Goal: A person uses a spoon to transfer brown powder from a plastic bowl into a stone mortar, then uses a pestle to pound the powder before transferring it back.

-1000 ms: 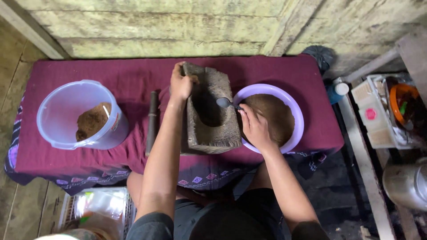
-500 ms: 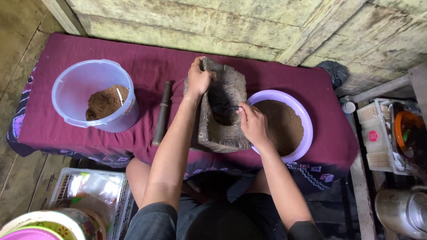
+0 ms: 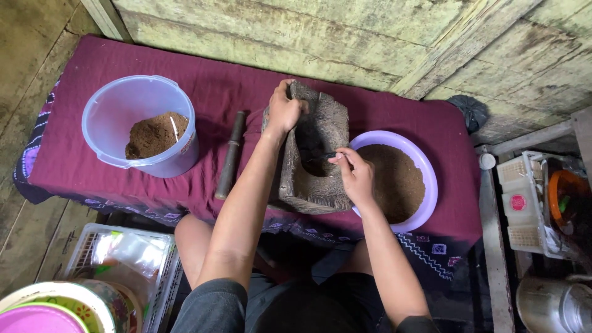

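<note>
Stone mortar (image 3: 311,163): centre of the worktop (image 3: 394,111), which is covered in maroon cloth; tilted toward the lilac bowl (image 3: 431,185) and touching its rim.
Left hand (image 3: 283,111): fingers curled tight over the mortar's far rim.
Right hand (image 3: 353,176): pinched closed on a small dark spoon (image 3: 324,155) that reaches into the mortar's hollow.
Lilac bowl: right of the mortar, filled with brown powder, its near edge close to the worktop's front edge.
Dark pestle (image 3: 230,154): lying just left of the mortar, apart from it.
Clear bucket (image 3: 139,126): far left, brown powder inside, bare cloth between it and the pestle.
Wooden wall (image 3: 345,37): close along the worktop's back edge.
</note>
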